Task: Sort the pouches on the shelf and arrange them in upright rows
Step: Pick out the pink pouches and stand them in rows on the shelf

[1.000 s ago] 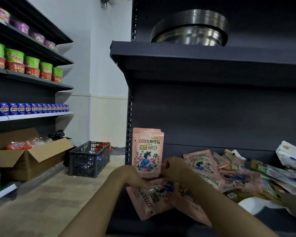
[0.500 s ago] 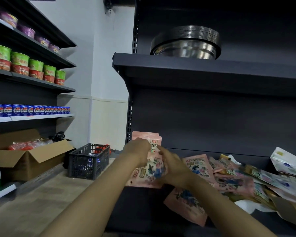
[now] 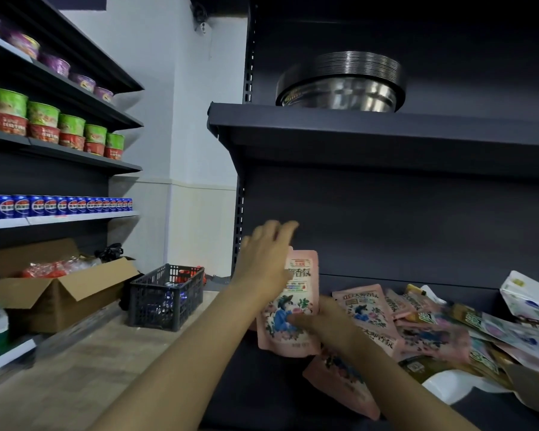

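Left hand (image 3: 266,259) outstretched, fingers straight, above upright pink pouch (image 3: 290,306)

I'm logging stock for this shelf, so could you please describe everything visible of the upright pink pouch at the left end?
The upright pink pouch is a glossy, flexible-looking packet with Chinese lettering near the top and a blue figure among flowers below. It stands roughly upright at the left end of the dark shelf. The right hand holds its lower right part, fingers across the print. The left hand, fingers spread, overlaps its upper left edge; contact there is unclear.
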